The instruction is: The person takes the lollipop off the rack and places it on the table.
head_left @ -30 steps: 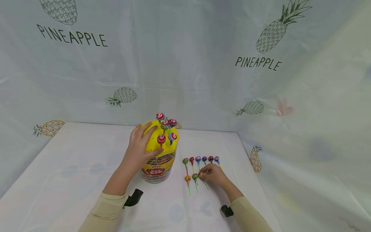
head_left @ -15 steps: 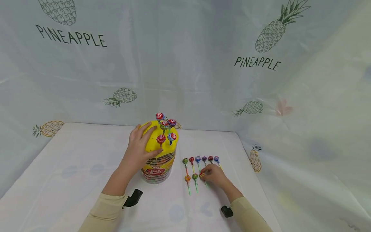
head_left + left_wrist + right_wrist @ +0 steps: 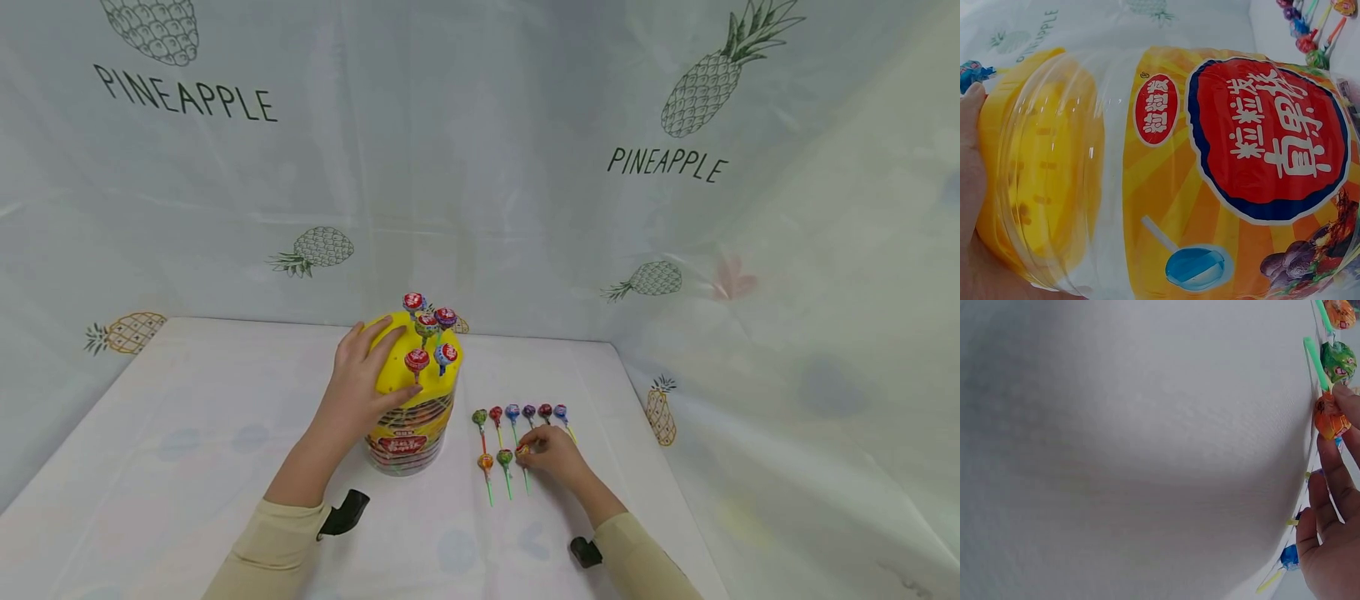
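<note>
My left hand (image 3: 358, 385) grips the yellow lid (image 3: 392, 377) of a clear plastic candy jar (image 3: 405, 454), thumb at the front and fingers over the far side. Several wrapped lollipops, among them a red one (image 3: 417, 361) and a blue one (image 3: 446, 354), stand upright in the lid. To the jar's right, my right hand (image 3: 557, 456) pinches an orange lollipop (image 3: 1330, 419) by its wrapped head, its green stick extending towards the near side. It lies in line with a green lollipop (image 3: 504, 457) and another orange lollipop (image 3: 485, 461) on the table.
Behind the near row lies a far row of lollipops, with a green one (image 3: 480, 417) at its left end and a blue one (image 3: 561, 412) at its right. A white cloth covers the table (image 3: 225, 433). A pineapple-print curtain (image 3: 480, 167) hangs behind.
The right hand has turned the orange lollipop: its stick pointed to the lower right and now points nearly straight towards the near side. The left hand and jar stay in place.
</note>
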Demonstrator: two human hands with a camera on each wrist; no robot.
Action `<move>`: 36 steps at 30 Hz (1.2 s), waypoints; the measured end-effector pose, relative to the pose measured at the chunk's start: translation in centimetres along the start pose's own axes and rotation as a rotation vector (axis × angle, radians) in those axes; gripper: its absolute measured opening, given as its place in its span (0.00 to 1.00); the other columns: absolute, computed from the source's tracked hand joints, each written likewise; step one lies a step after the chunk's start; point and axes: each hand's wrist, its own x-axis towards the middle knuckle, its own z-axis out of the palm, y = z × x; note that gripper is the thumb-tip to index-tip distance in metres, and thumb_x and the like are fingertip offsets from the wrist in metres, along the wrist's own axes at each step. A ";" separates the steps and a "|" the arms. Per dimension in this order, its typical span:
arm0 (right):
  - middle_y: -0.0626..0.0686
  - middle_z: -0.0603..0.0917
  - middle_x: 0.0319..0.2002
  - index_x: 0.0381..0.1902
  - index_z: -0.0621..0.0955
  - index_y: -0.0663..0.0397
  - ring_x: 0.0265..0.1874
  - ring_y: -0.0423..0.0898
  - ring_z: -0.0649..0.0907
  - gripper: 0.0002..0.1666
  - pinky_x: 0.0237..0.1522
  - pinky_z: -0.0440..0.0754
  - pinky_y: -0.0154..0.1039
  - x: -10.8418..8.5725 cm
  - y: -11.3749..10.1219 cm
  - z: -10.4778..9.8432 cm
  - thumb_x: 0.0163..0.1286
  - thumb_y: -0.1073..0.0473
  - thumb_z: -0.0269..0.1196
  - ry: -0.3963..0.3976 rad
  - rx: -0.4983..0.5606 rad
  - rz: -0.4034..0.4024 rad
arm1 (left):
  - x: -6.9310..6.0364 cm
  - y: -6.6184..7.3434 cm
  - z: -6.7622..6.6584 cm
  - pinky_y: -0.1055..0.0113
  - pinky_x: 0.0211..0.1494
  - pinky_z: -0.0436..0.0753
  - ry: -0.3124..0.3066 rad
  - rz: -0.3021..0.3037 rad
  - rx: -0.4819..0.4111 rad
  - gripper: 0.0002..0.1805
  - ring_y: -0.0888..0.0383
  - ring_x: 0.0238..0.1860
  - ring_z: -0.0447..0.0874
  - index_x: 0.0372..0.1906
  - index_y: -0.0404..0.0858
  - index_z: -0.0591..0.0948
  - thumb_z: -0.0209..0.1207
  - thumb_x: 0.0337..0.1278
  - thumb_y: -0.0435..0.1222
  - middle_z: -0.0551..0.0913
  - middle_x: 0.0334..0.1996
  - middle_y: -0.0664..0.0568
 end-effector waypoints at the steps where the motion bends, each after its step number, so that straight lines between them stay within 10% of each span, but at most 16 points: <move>1: 0.44 0.81 0.34 0.34 0.87 0.50 0.35 0.45 0.76 0.11 0.39 0.77 0.42 0.0 0.1 0.0 0.52 0.61 0.76 -0.001 0.000 0.000 | 0.0 0.0 0.0 0.33 0.67 0.56 -0.001 0.000 0.000 0.44 0.35 0.73 0.40 0.71 0.40 0.65 0.69 0.51 0.50 0.54 0.74 0.45; 36: 0.42 0.82 0.33 0.33 0.87 0.49 0.40 0.47 0.78 0.10 0.45 0.78 0.48 -0.2 -0.5 -0.2 0.52 0.61 0.76 -0.029 -0.046 -0.106 | 0.0 -0.1 -0.1 0.33 0.67 0.57 -0.009 0.004 0.009 0.43 0.35 0.73 0.40 0.71 0.41 0.65 0.68 0.52 0.51 0.54 0.74 0.45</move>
